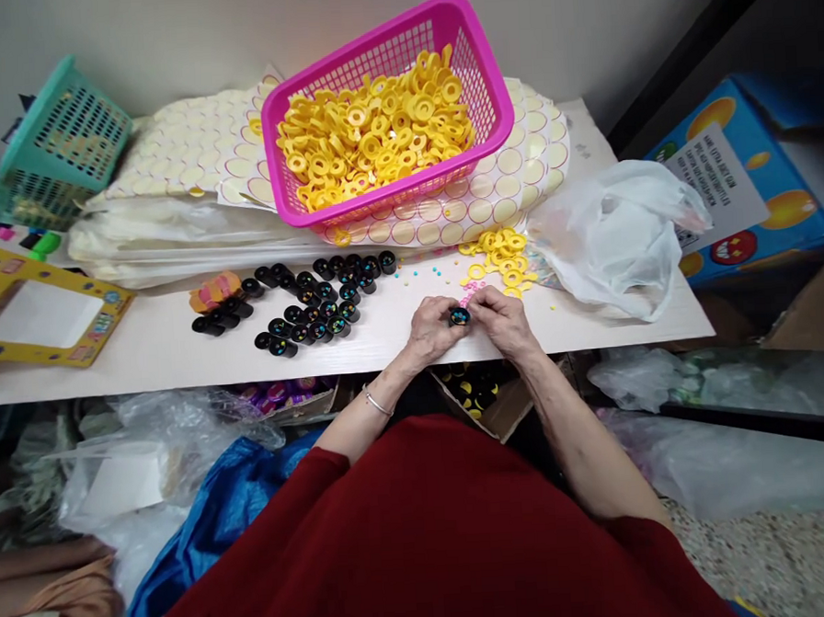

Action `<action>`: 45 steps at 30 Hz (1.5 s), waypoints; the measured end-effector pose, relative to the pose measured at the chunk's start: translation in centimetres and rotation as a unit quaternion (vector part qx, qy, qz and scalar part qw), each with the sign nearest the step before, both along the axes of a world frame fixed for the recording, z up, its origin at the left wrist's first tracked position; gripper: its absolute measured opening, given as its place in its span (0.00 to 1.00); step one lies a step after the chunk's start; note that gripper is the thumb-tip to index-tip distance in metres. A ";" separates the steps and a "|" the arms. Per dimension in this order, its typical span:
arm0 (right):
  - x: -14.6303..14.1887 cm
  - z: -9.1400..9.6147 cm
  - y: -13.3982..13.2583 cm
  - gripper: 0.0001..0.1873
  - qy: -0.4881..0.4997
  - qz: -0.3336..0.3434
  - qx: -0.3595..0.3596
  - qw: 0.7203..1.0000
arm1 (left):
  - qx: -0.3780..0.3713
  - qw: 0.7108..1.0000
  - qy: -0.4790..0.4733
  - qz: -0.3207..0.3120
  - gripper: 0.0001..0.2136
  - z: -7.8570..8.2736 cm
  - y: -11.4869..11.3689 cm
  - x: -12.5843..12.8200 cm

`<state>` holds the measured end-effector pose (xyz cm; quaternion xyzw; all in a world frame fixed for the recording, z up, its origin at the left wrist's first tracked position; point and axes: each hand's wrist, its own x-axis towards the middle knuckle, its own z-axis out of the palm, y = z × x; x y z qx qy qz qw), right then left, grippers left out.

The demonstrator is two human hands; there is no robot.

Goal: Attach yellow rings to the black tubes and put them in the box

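Note:
My left hand (pixel 433 328) is closed around a small black cup (pixel 459 317) with blue and other coloured bits inside, its open top facing up. At the cup's right rim, the fingers of my right hand (pixel 501 320) are pinched together; what they hold, if anything, is hidden. Small pink pieces (pixel 472 290) lie just behind my hands. Beyond them is a loose pile of yellow ring-shaped pieces (pixel 506 248). Several similar black cups (pixel 316 315) stand grouped to the left, many with coloured bits inside.
A pink basket (pixel 289 209) full of yellow ring pieces rests on stacked sheets printed with circles (pixel 189 145). To the right lie a white plastic bag (pixel 608 243) and a blue box (pixel 736 172). A yellow carton (pixel 31 305) and a green basket (pixel 64 133) are at left.

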<state>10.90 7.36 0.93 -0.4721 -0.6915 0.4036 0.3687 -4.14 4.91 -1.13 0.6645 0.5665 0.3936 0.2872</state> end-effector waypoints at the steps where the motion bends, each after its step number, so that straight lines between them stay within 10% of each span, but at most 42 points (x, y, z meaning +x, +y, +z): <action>1: -0.1 0.3 -0.1 0.08 0.031 0.009 -0.004 0.999 | 0.005 1.000 -0.003 0.003 0.11 -0.2 0.0 0.1; 45: -0.6 -0.6 -0.7 0.06 0.054 0.043 0.104 0.992 | 0.069 0.997 -0.016 0.020 0.12 -1.5 0.0 0.5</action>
